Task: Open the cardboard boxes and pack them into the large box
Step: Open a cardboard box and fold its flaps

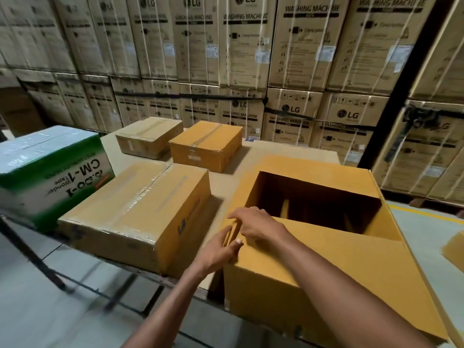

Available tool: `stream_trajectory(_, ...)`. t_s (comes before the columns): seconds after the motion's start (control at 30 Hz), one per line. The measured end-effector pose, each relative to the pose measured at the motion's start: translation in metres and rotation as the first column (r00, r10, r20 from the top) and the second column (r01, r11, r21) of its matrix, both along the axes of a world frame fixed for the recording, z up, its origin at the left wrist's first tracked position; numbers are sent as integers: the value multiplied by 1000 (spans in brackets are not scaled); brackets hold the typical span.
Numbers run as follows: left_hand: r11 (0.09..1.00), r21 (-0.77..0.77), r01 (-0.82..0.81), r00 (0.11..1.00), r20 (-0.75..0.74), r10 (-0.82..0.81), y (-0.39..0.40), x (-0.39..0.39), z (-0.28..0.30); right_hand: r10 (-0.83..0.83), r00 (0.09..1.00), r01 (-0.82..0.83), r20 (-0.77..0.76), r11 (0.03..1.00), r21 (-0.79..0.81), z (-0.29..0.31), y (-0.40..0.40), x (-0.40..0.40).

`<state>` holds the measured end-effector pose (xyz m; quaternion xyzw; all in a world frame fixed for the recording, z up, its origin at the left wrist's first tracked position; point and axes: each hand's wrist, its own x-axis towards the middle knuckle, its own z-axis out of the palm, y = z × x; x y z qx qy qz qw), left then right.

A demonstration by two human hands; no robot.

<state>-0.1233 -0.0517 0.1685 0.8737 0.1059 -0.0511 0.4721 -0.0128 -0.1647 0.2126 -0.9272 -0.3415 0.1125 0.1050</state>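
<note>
The large yellow-brown box (313, 267) stands open at the near right of the table, its inside dark. At the box's near left corner, my left hand (221, 249) pinches the left side flap, thumb on top and fingers along the outside. Just above it, my right hand (253, 224) rests with straight fingers on the same flap edge. To the left lies a closed box sealed with clear tape (135, 212). Two smaller closed boxes sit farther back, a dull brown one (149, 136) and a yellow-brown one (206, 144).
A green and white plastic-wrapped carton (50, 172) stands at the table's left end. The table (281, 151) is covered with cardboard. Stacked washing-machine cartons (246, 46) form a wall behind it. A black rack post (401, 79) rises on the right, with grey floor below.
</note>
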Motion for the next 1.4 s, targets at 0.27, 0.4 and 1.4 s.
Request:
stream_trajectory(0.27,997,-77,-3,1000,5,3,4,5,-8,-2,996,9,-93,997,70,-13,-5,-2)
stream_trajectory(0.4,998,47,35,999,19,-36,9,21,-1,-181,974,212,-135,939,273,14,-62,4)
stream_trajectory(1.4,734,178,655,755,-128,-643,-21,36,217,-289,893,350,-346,928,129,201,-270,-77)
